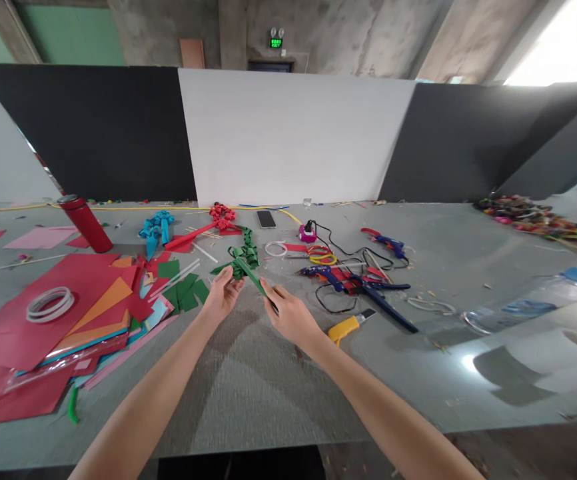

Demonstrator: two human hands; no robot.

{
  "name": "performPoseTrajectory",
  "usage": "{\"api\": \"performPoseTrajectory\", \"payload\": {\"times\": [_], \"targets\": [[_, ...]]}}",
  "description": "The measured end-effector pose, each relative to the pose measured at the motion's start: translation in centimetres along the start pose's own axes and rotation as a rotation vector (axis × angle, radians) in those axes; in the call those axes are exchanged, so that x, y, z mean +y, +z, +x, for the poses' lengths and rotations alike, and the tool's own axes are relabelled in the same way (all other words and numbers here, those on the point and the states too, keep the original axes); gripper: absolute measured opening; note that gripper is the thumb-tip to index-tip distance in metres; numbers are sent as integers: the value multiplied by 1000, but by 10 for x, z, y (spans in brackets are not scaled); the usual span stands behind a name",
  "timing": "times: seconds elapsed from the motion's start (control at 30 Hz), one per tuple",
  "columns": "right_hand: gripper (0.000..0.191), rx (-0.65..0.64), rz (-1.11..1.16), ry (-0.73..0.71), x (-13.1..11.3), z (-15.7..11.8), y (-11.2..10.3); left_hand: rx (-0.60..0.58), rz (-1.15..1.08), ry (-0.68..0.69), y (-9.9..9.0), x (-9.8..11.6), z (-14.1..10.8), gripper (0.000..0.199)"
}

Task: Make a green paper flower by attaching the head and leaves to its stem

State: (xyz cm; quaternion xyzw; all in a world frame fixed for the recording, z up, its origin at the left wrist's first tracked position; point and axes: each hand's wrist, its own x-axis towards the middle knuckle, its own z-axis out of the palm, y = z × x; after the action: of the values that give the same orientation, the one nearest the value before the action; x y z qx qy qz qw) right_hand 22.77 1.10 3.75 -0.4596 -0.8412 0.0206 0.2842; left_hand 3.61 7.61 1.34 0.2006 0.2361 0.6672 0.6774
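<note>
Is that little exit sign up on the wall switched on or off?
On: the exit sign glows bright green against the dull grey wall.

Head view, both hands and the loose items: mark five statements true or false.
1. Left hand touches the curled green paper. True.
2. Right hand grips the yellow knife. False: the right hand holds a green strip; the yellow knife lies on the table.
3. Red bottle is right of the phone. False: the red bottle is left of the phone.
4. White ring on the left lies on red paper. True.
</note>
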Motion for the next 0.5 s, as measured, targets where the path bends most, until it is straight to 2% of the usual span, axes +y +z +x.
{"api": "performPoseTrajectory", "payload": {"times": [0.3, 0.5], "targets": [[48, -49, -70, 10, -3, -1, 0, -41, 6, 10, -6, -3, 3, 17], [50, -71, -77, 19, -4, 0, -1, -16, 8, 5, -4, -4, 0, 16]]}}
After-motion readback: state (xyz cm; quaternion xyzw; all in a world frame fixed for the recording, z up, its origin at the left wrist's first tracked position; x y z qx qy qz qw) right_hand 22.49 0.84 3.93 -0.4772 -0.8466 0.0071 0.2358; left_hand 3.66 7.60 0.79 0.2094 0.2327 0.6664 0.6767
